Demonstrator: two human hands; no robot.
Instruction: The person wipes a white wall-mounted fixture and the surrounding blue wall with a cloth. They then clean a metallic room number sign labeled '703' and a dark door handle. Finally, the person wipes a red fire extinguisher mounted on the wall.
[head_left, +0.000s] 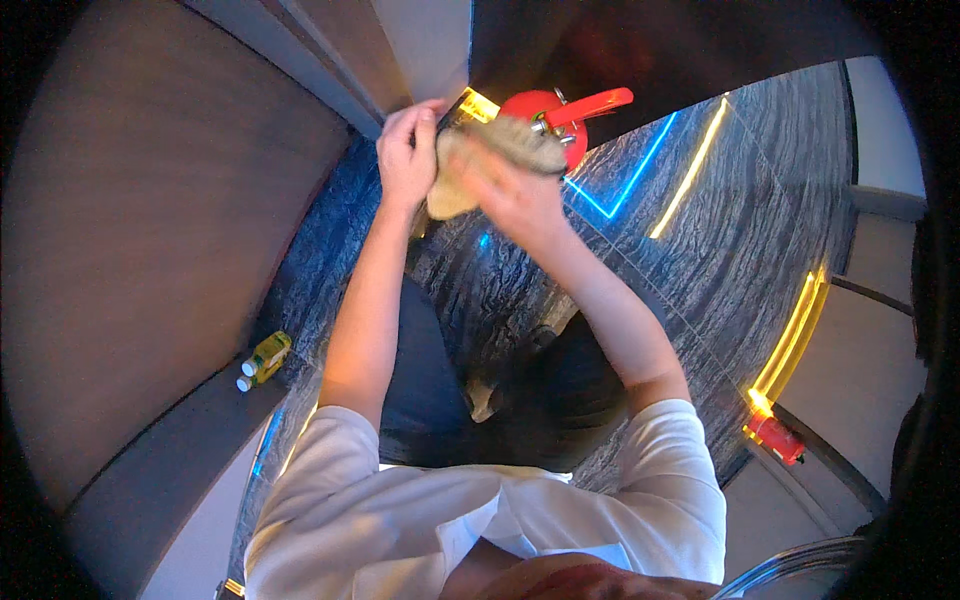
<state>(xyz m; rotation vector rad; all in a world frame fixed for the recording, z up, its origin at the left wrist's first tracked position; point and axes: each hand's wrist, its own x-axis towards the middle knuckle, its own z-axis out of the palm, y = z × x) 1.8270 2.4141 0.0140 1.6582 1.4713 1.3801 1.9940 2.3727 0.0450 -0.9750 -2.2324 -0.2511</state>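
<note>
My left hand (409, 154) is curled at the edge of a dark object (452, 112) with a shiny gold face (480, 105); what the object is cannot be made out. A beige cloth (452, 201) is bunched under my right hand (517, 191), which is blurred and lies against it. The cloth covers much of the dark object. Just behind the cloth stands a red fire extinguisher (576, 154) with a red handle (592, 106), its lower body hidden.
Two capped bottles of yellowish liquid (268, 355) stand by the brown panel (165, 187) at left. Another red fire extinguisher (776, 439) is at right, near a glowing yellow strip (795, 330). Dark veined flooring (720, 262) reflects blue and yellow light lines.
</note>
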